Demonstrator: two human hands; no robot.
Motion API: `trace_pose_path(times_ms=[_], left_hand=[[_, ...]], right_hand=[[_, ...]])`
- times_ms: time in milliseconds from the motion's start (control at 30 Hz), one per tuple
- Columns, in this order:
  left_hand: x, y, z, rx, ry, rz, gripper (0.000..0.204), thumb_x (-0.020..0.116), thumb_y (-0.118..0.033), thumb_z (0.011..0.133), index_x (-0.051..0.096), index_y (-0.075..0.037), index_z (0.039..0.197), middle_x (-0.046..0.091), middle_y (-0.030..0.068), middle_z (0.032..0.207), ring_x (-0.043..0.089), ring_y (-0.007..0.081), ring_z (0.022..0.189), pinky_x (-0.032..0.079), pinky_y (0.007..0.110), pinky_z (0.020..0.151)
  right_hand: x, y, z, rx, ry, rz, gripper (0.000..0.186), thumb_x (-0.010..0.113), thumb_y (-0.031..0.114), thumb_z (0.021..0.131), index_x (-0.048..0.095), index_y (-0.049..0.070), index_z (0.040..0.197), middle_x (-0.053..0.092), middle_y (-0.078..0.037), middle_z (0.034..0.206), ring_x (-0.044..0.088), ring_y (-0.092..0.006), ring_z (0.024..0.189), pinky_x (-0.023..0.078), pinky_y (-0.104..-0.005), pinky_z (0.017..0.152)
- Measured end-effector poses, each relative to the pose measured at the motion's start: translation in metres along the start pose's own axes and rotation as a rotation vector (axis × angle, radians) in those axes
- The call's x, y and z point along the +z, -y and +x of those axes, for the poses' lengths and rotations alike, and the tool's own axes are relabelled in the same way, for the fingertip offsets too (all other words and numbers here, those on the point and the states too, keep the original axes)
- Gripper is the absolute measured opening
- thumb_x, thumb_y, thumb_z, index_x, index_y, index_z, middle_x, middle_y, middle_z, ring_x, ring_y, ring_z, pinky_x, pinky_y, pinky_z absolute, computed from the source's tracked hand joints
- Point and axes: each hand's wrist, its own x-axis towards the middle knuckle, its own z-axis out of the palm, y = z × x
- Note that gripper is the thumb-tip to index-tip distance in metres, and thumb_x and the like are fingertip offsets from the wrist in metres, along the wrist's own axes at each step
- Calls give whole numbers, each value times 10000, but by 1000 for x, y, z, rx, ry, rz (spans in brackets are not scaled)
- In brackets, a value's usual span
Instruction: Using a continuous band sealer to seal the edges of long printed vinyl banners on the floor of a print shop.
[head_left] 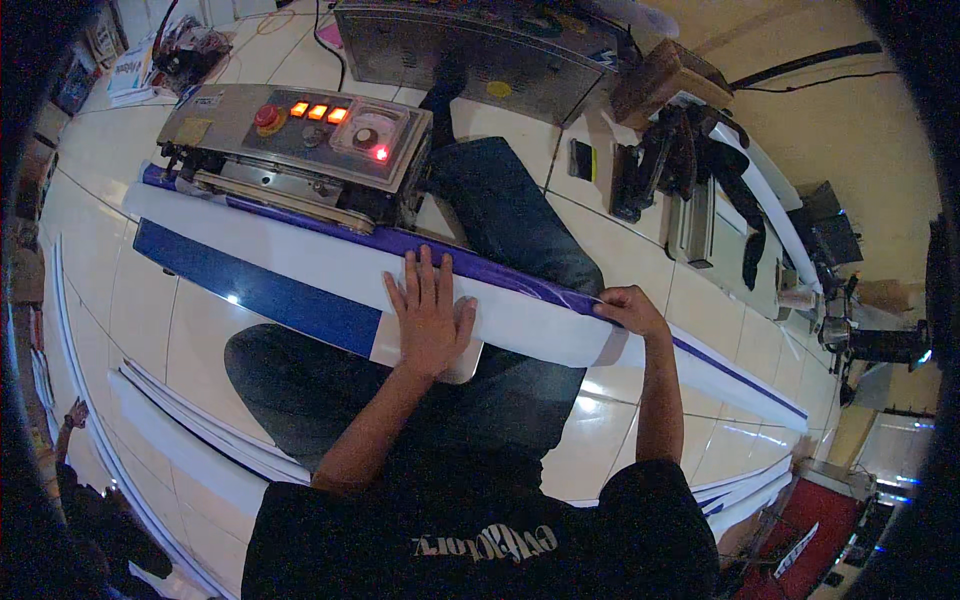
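Observation:
A long white sheet of banner-like material point(540, 330) with a purple edge strip point(490, 272) lies across my lap, running from far left to lower right. My left hand point(430, 325) rests flat on its white part, fingers spread. Further right, my right hand point(632, 308) pinches the purple edge between thumb and fingers. The strip's left part runs along the belt of a metal band sealer point(290, 150), which has a red knob, lit orange switches and a dial. Under the sheet, a flat blue and silver panel point(255, 287) shows beside my left hand.
Folded white sheets point(190, 430) lie on the tiled floor at left, more point(745, 495) at lower right. Behind the sealer stands a metal cabinet point(480, 60). A cardboard box point(670, 85) and black equipment point(660, 165) are at right. Another person's hand point(77, 413) shows at far left.

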Motion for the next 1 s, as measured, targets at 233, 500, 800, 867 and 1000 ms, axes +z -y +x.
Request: trace_pose_path(times_ms=[233, 500, 800, 867, 1000], left_hand=[[0, 0, -1, 7, -18, 2, 698, 485, -409, 925, 307, 18, 1449, 187, 280, 1525, 107, 453, 1432, 4, 659, 1107], [1, 2, -2, 12, -36, -11, 713, 493, -405, 917, 298, 25, 1450, 185, 289, 1523, 118, 475, 1421, 15, 677, 1096], [1, -1, -2, 19, -51, -35, 683, 492, -388, 923, 319, 18, 1444, 197, 263, 1530, 127, 460, 1423, 11, 673, 1100], [-3, -2, -1, 27, -35, -32, 670, 495, -386, 921, 338, 13, 1437, 205, 258, 1530, 135, 453, 1424, 12, 675, 1099], [-4, -1, -2, 105, 1, -35, 634, 507, -385, 914, 393, -9, 1411, 247, 245, 1515, 156, 435, 1423, 16, 682, 1096]], right_hand=[[0, 0, 0, -47, -28, -60, 232, 660, 234, 913, 677, 16, 834, 575, 27, 680, 468, -70, 649, 422, -278, 580], [3, 12, -1, 69, -32, 47, 143, 712, 144, 860, 676, 12, 816, 582, 35, 693, 496, -71, 667, 431, -255, 599], [0, 3, -14, -4, -84, 83, 236, 748, 21, 780, 574, 45, 937, 599, -6, 864, 571, -111, 832, 489, -298, 754], [-1, 2, -15, -11, -92, 70, 229, 742, 12, 778, 578, 47, 933, 597, -2, 854, 571, -112, 823, 489, -298, 747], [-6, 0, -19, 47, -68, 15, 228, 744, 11, 773, 583, 50, 929, 600, 3, 867, 570, -111, 811, 489, -300, 733]])
